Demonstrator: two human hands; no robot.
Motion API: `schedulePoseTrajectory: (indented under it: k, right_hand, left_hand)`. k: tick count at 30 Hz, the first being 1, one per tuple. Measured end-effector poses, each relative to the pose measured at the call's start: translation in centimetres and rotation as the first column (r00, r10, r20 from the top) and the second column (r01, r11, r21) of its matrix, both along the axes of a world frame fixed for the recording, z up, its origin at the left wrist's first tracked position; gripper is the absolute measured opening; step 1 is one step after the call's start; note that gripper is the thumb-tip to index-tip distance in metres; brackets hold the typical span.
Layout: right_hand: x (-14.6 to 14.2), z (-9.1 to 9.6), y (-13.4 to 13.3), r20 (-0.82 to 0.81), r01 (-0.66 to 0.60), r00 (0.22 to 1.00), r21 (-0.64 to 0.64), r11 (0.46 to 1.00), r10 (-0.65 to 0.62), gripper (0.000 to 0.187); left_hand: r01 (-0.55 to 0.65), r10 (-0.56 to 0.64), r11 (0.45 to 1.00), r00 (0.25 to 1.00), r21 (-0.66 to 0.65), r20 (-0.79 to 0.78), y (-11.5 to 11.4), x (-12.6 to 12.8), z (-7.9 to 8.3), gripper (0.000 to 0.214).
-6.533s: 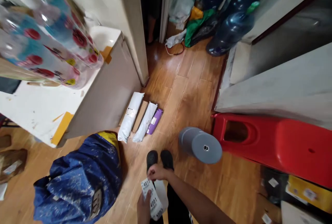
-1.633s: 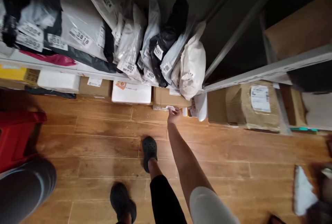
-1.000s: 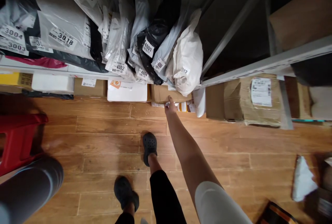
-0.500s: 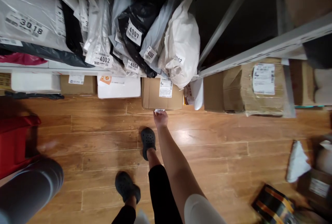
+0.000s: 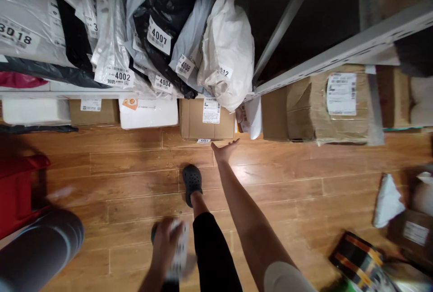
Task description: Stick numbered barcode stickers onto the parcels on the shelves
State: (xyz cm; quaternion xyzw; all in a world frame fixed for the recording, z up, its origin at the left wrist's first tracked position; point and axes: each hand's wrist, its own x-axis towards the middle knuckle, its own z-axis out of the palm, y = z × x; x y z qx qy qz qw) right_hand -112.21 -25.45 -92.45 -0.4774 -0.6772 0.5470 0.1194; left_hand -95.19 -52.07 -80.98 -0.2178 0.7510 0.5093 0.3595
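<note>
My right hand is open with spread fingers, at the lower front edge of a brown cardboard box under the shelf. Whether its fingertips touch the box I cannot tell. A small white label reading 4003 sits at the box's bottom edge, just left of the hand. Above it, a larger shipping label shows on the box. Low in the view, my left hand is closed on a white printed strip; both are blurred by motion, and the strip's dark print is unreadable.
Numbered plastic parcels, such as a black bag and a white bag, overhang the metal shelf. A white box and a taped carton flank the box. On the left stands a red bin; loose parcels lie right.
My right hand has let go of the 4003 label and moved slightly right, its fingers now spread. My left hand has come into view with the white printed strip. The view has shifted slightly.
</note>
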Motion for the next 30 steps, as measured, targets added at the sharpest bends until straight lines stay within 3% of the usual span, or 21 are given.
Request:
schedulePoseTrajectory:
  k: [1, 2, 4, 5, 6, 8, 10, 13, 15, 17, 20, 25, 30]
  right_hand:
    - [0.0, 0.5, 0.9, 0.011, -0.090, 0.996, 0.132, 0.987, 0.089, 0.137]
    - [-0.1, 0.6, 1.7, 0.038, -0.207, 0.978, 0.264, 0.942, 0.205, 0.142]
    - [-0.5, 0.3, 3.0, 0.126, -0.424, 0.901, 0.464, 0.778, 0.415, 0.142]
    - [-0.7, -0.1, 3.4, 0.155, -0.485, 0.863, 0.519, 0.704, 0.481, 0.139]
    - [-0.9, -0.6, 3.8, 0.150, -0.506, 0.842, 0.551, 0.664, 0.517, 0.136]
    - [-0.9, -1.4, 4.4, 0.098, -0.504, 0.819, 0.593, 0.628, 0.565, 0.128]
    - [-0.5, -1.4, 4.9, 0.016, -0.507, 0.787, 0.588, 0.631, 0.617, 0.121]
    - [0.8, 0.1, 5.3, -0.106, -0.566, 0.730, 0.461, 0.684, 0.675, 0.113]
    - [1.5, 1.3, 4.9, -0.127, -0.571, 0.738, 0.404, 0.714, 0.663, 0.115]
    - [1.7, 2.0, 4.0, -0.095, -0.526, 0.781, 0.433, 0.732, 0.617, 0.122]
    - [0.9, 1.8, 2.6, -0.030, -0.432, 0.843, 0.557, 0.709, 0.537, 0.132]
    - [-0.6, -0.2, 1.6, 0.077, -0.348, 0.906, 0.696, 0.629, 0.416, 0.141]
    - [-1.2, -1.8, 1.0, 0.087, -0.295, 0.936, 0.719, 0.629, 0.341, 0.133]
  left_hand:
    - [0.087, -0.095, 0.995, 0.981, -0.055, -0.168, 0.6, -3.2, -1.3, 0.023]
    - [0.175, -0.207, 0.977, 0.915, -0.122, -0.345, 1.4, -6.9, -2.7, 0.022]
    - [0.337, -0.393, 0.918, 0.708, -0.208, -0.587, 3.4, -14.4, -5.5, 0.023]
    - [0.363, -0.393, 0.914, 0.672, -0.182, -0.628, 4.4, -17.6, -6.8, 0.022]
    - [0.413, -0.387, 0.904, 0.682, -0.110, -0.621, 5.2, -20.2, -7.9, 0.022]
    - [0.344, -0.265, 0.938, 0.799, 0.048, -0.540, 6.4, -23.3, -9.5, 0.022]
    - [0.274, -0.172, 0.946, 0.878, 0.174, -0.448, 6.8, -24.0, -9.9, 0.032]
    - [0.128, -0.022, 0.940, 0.947, 0.317, -0.319, 6.5, -23.2, -8.9, 0.044]
    - [0.036, 0.074, 0.922, 0.961, 0.386, -0.265, 6.2, -22.8, -8.0, 0.048]
    - [-0.019, 0.134, 0.903, 0.962, 0.430, -0.237, 6.2, -22.7, -7.3, 0.050]
    - [-0.049, 0.158, 0.899, 0.963, 0.435, -0.219, 6.5, -22.9, -7.1, 0.049]
    - [0.012, 0.100, 0.915, 0.961, 0.402, -0.257, 6.7, -22.9, -7.9, 0.044]
    - [0.038, 0.090, 0.935, 0.936, 0.353, -0.340, 7.0, -23.1, -8.8, 0.033]
